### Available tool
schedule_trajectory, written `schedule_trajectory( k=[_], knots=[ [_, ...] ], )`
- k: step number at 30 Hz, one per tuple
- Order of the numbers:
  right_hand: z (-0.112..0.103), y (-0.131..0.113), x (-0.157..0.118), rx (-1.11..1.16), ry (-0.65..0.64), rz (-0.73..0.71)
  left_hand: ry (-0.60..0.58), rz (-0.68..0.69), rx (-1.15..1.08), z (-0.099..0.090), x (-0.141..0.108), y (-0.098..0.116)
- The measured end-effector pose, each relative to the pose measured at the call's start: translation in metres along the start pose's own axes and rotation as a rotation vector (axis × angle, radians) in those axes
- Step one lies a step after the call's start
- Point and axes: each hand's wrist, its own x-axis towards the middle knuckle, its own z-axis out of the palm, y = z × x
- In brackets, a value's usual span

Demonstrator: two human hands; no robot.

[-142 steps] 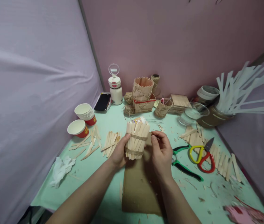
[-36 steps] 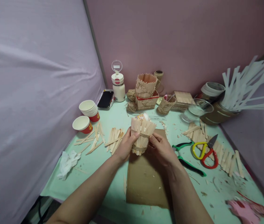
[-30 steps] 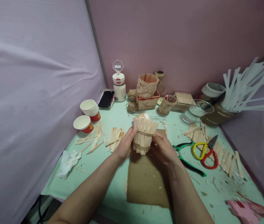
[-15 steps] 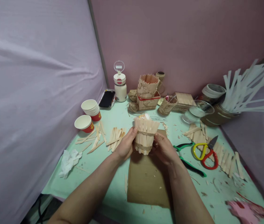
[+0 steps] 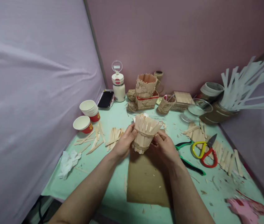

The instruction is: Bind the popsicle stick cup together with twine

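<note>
Between my two hands is a cup covered in wooden craft sticks (image 5: 144, 134), bound by two bands of twine and tilted to the right at its top. My left hand (image 5: 125, 141) grips its left side, thumb on the sticks. My right hand (image 5: 165, 145) has its fingers closed on the right side near the upper twine band. Below the cup lies a brown cardboard sheet (image 5: 147, 183). Loose craft sticks (image 5: 114, 137) lie left of my left hand. Green-handled pliers (image 5: 190, 163) rest just right of my right hand.
Scissors (image 5: 205, 152) and more sticks (image 5: 223, 155) lie at right, a pink glue gun (image 5: 242, 210) at the front right. Paper cups (image 5: 82, 124) and a crumpled tissue (image 5: 68, 161) are at left. Along the back stand a bottle (image 5: 119, 88), stick-covered containers (image 5: 147, 102) and a clear bowl (image 5: 194, 112).
The stick-covered cup has tilted, its top leaning further right and its bottom shifting left. Both hands still hold it. The view has shifted slightly.
</note>
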Motion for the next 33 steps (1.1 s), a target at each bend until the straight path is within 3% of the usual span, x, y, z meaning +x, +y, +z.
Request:
schedule_trajectory(
  k=[8, 17, 23, 33],
  knots=[
    [-0.001, 0.0, -0.001, 0.001, -0.025, -0.073, -0.016, 0.017, 0.063, -0.002, -0.001, 0.001],
    [-0.008, 0.007, -0.003, -0.059, -0.051, -0.084, -0.09, 0.25, 0.366, -0.008, -0.01, 0.008],
    [-0.01, 0.008, -0.005, -0.122, -0.048, -0.087, -0.031, 0.328, 0.387, 0.001, -0.013, 0.011],
    [-0.003, -0.002, -0.007, -0.163, -0.029, -0.14, 0.013, 0.39, 0.407, -0.002, -0.011, -0.001]
  ],
)
